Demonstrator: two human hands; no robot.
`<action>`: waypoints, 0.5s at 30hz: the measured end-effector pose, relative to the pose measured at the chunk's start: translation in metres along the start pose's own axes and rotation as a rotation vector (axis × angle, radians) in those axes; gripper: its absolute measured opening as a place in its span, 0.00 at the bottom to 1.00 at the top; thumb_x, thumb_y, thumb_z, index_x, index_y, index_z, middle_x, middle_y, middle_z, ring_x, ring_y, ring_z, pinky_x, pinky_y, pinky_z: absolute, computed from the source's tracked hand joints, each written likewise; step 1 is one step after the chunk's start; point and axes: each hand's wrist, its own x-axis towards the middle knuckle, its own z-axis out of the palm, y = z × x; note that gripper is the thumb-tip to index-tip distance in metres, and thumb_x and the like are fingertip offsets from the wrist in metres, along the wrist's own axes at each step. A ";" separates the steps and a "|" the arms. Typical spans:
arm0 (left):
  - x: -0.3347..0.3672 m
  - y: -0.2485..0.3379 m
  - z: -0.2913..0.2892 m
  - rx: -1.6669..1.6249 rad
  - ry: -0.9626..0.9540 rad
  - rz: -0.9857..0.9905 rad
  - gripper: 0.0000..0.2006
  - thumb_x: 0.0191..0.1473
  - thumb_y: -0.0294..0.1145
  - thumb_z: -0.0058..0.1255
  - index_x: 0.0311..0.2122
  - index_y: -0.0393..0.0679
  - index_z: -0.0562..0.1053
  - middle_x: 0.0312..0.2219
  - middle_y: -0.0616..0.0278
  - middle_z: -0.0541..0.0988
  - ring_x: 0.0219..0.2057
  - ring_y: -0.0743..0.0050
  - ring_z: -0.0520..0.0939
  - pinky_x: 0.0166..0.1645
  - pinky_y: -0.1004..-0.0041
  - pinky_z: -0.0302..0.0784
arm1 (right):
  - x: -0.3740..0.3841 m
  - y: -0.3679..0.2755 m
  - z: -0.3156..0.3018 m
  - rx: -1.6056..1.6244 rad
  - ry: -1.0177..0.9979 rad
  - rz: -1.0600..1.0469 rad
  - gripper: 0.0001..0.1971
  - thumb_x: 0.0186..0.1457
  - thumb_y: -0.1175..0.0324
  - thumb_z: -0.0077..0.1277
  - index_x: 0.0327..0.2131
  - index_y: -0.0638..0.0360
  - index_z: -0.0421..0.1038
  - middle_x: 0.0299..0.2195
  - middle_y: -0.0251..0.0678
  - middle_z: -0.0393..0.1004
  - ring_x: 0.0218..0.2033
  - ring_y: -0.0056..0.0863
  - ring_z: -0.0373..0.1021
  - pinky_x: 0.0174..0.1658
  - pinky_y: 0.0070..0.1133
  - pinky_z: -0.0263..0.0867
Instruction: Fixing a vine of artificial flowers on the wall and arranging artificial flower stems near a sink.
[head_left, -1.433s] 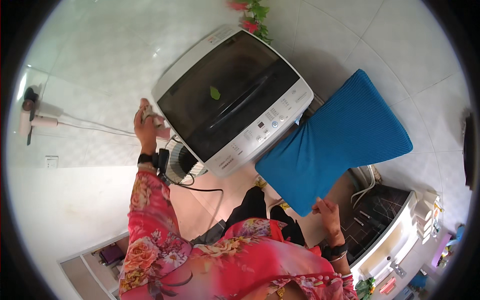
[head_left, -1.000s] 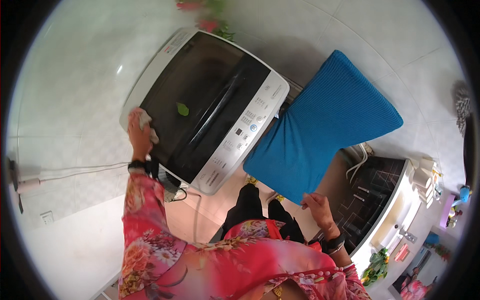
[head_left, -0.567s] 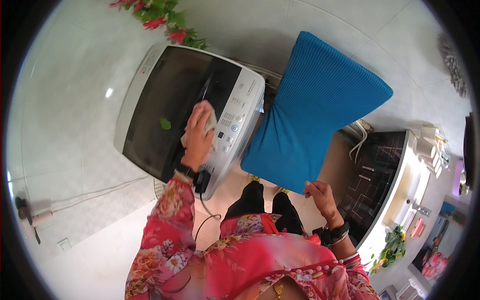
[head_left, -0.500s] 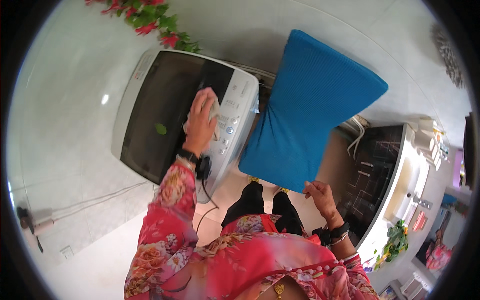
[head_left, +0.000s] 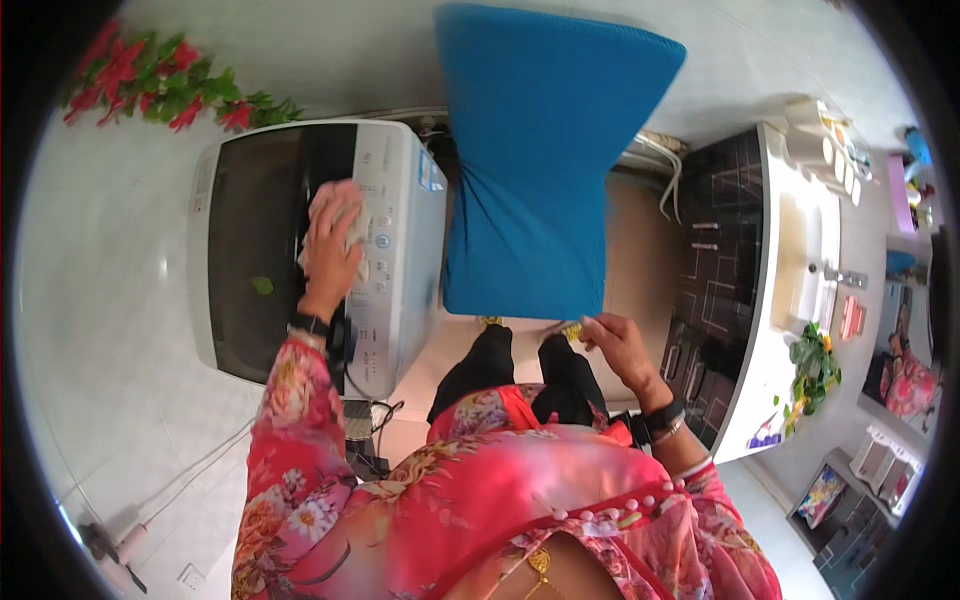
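Observation:
My left hand (head_left: 332,250) rests on a crumpled pale cloth (head_left: 357,240), with pink at its far end. The cloth lies on the top-loading washing machine (head_left: 410,270), where the dark lid (head_left: 265,200) meets the white button panel. My fingers are bent over the cloth and hide part of it. My right hand (head_left: 622,350) hangs beside the near right corner of a tall blue ribbed fabric cover (head_left: 530,170), its fingers curled in. Nothing shows in those fingers, and whether they touch the cover is unclear.
Red flowers with green leaves (head_left: 180,85) hang on the wall behind the washer. A dark-fronted cabinet (head_left: 715,250) with a white sink (head_left: 800,240) stands at right, a leafy plant (head_left: 815,365) near it. Dark cables (head_left: 375,420) hang by the washer's near side.
The whole view has swung, so washer, cover and hands appear farther left and the cabinet shows more fully. My left hand stays on the cloth at the lid and panel.

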 end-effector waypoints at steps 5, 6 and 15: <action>-0.072 0.085 0.011 -0.009 -0.216 -0.007 0.27 0.31 0.21 0.46 0.45 0.45 0.69 0.49 0.57 0.64 0.53 0.52 0.59 0.57 0.59 0.53 | 0.000 0.001 -0.014 0.010 0.050 -0.020 0.18 0.55 0.59 0.44 0.22 0.67 0.70 0.18 0.34 0.69 0.22 0.19 0.65 0.27 0.18 0.61; -0.089 0.098 0.022 -0.005 -0.256 -0.011 0.27 0.30 0.21 0.45 0.44 0.45 0.69 0.48 0.57 0.65 0.53 0.51 0.60 0.57 0.58 0.53 | -0.003 0.008 -0.027 0.046 0.048 -0.034 0.19 0.54 0.58 0.45 0.23 0.67 0.70 0.18 0.34 0.70 0.22 0.19 0.65 0.27 0.19 0.62; -0.065 0.272 0.103 -0.616 -0.303 -0.472 0.18 0.44 0.19 0.43 0.44 0.35 0.68 0.42 0.56 0.70 0.45 0.66 0.70 0.50 0.70 0.64 | -0.058 0.104 -0.222 0.257 0.200 0.027 0.19 0.53 0.54 0.46 0.24 0.64 0.70 0.20 0.36 0.70 0.23 0.23 0.66 0.28 0.22 0.63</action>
